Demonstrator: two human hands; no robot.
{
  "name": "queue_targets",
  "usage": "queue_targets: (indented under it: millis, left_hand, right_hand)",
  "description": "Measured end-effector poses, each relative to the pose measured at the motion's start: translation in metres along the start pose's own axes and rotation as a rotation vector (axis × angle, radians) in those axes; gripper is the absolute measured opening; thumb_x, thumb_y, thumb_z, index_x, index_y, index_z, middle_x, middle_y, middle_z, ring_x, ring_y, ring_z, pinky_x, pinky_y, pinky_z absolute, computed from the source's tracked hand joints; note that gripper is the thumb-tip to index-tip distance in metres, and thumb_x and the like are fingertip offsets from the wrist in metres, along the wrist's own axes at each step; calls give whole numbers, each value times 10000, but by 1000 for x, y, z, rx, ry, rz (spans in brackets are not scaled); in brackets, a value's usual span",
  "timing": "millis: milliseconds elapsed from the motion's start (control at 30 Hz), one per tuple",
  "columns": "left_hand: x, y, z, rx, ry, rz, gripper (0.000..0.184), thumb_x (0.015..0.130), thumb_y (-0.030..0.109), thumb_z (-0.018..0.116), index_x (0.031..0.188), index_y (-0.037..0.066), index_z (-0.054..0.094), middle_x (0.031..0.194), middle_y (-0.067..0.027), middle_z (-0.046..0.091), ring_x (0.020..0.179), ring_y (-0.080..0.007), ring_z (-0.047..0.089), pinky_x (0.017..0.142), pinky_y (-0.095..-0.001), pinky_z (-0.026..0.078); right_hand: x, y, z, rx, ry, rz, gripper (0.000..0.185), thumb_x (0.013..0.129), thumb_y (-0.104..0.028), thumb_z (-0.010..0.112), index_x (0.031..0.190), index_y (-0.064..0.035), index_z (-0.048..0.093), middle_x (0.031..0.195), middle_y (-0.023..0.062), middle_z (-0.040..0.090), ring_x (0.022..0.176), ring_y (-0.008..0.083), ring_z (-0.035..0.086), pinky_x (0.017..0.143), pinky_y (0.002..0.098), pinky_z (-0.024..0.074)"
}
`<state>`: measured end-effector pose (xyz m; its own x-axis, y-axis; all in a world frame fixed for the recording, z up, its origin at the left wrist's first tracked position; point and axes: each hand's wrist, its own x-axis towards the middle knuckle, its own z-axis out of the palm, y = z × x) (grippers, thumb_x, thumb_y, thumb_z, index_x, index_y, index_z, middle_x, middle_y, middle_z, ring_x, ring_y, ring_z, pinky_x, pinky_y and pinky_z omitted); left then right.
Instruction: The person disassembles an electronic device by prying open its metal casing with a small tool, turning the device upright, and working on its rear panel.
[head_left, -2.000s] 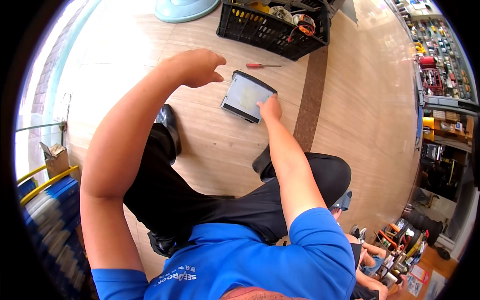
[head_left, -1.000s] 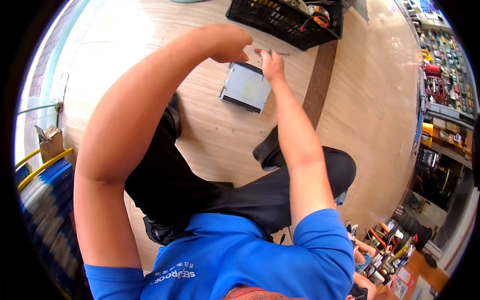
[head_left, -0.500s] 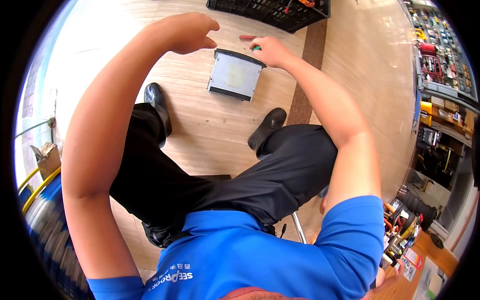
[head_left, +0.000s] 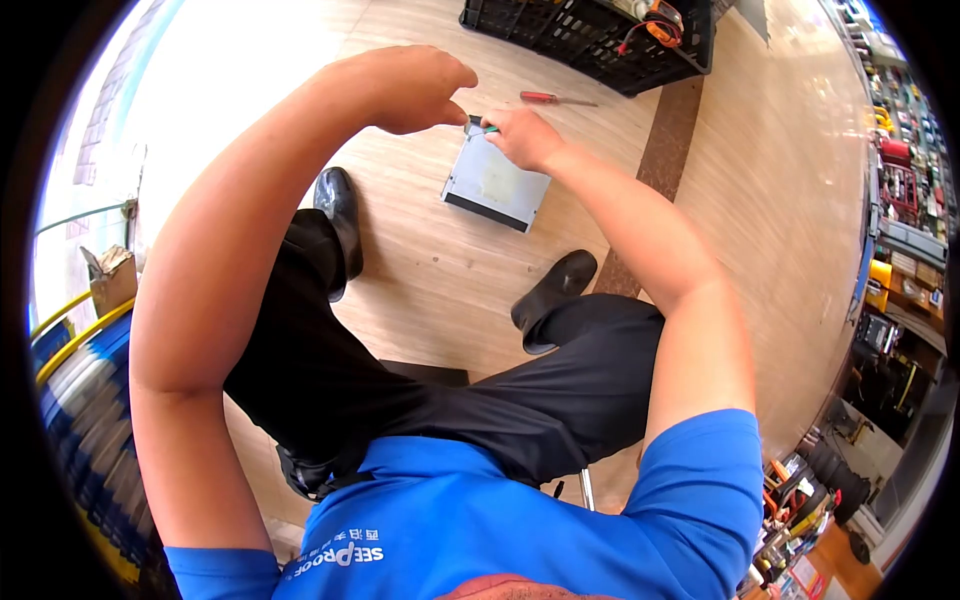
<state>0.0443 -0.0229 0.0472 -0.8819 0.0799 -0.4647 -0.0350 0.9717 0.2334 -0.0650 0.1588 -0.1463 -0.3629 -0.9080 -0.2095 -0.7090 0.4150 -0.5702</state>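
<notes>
A flat grey metal box (head_left: 492, 185) with dark edges lies on the floor between my feet. My right hand (head_left: 524, 138) is over its far edge, closed on a small green-handled tool (head_left: 490, 129); the tool's tip cannot be made out. My left hand (head_left: 425, 90) is at the box's far left corner, thumb and fingers apart, with nothing visible in it. Whether its thumb touches the box I cannot tell. Just beyond my right hand lies a red-handled screwdriver (head_left: 540, 98) on the floor.
A black plastic crate (head_left: 590, 45) stands beyond the box, with an orange and black device (head_left: 662, 24) at its top. My shoes flank the box, the left shoe (head_left: 338, 215) and the right shoe (head_left: 560, 285). Tool-filled shelves (head_left: 900, 180) line the right side.
My right hand has shifted left along the box's far edge with the green-handled tool, uncovering more of the red screwdriver. My left hand keeps its open shape. The camera view has shifted slightly.
</notes>
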Motion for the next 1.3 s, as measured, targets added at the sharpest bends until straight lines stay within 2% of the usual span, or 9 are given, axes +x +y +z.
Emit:
queue_targets:
  millis: [200,467,567,633,867,933,1167,1233,1300]
  left_hand:
    - [1,11,0,-13,-13,59,461,930,297,633,1324,71,557,1223,-161,638,1164,-330,585,963,-441,479]
    - [-2,5,0,-38,-65,54,468,938,278,625,1350,75,537,1236,-163,632,1180,-327,577,988,-436,471]
    - [-2,-1,3,-22,23,73,444,934,335,626,1280,59,591,1182,-155,658,1126,-324,607,926,-441,492]
    - [-5,2,-2,-14,-45,26,465,945,288,619,1349,73,539,1240,-160,635,1179,-323,584,998,-433,471]
    - [-5,0,-1,2,-47,40,468,944,296,621,1349,74,541,1236,-159,637,1166,-321,594,994,-432,477]
    - [-4,-4,7,-22,70,62,390,918,338,650,1172,42,636,1075,-155,690,1043,-328,644,869,-449,509]
    - [-4,-4,9,-15,96,72,382,916,324,656,1173,43,642,1069,-157,693,1031,-326,650,879,-439,511]
    - [-5,1,-1,6,-54,15,467,947,303,617,1350,80,541,1235,-160,637,1169,-321,592,993,-433,477]
    - [-5,1,0,5,-41,24,468,946,303,618,1349,80,542,1236,-160,637,1169,-320,593,994,-433,476]
  right_hand:
    - [0,12,26,-42,21,42,193,896,-126,608,1061,-28,597,953,226,665,930,396,634,803,464,496]
    - [3,0,26,-44,1,125,259,934,-193,576,1123,-17,595,999,236,672,982,384,644,862,463,508]
    - [6,3,29,-27,-10,137,264,936,-198,578,1129,-18,596,1007,234,674,984,383,645,867,460,507]
    - [8,8,33,-34,-4,132,267,929,-196,584,1127,-18,598,997,235,676,976,385,648,862,463,508]
    - [15,1,25,-87,14,124,227,895,-180,596,1038,-4,612,922,253,675,928,403,655,826,477,521]
    - [16,4,25,-84,12,124,220,895,-178,596,1025,-1,612,920,253,674,927,404,654,825,476,522]
    - [13,1,26,-80,19,126,218,899,-178,593,1022,1,611,920,251,674,922,405,653,824,472,522]
    - [11,-2,23,-61,13,139,222,901,-180,592,1024,4,608,921,252,673,922,405,653,826,471,521]
    - [11,-2,22,-44,9,148,227,903,-182,592,1026,8,605,922,253,672,922,405,653,827,470,520]
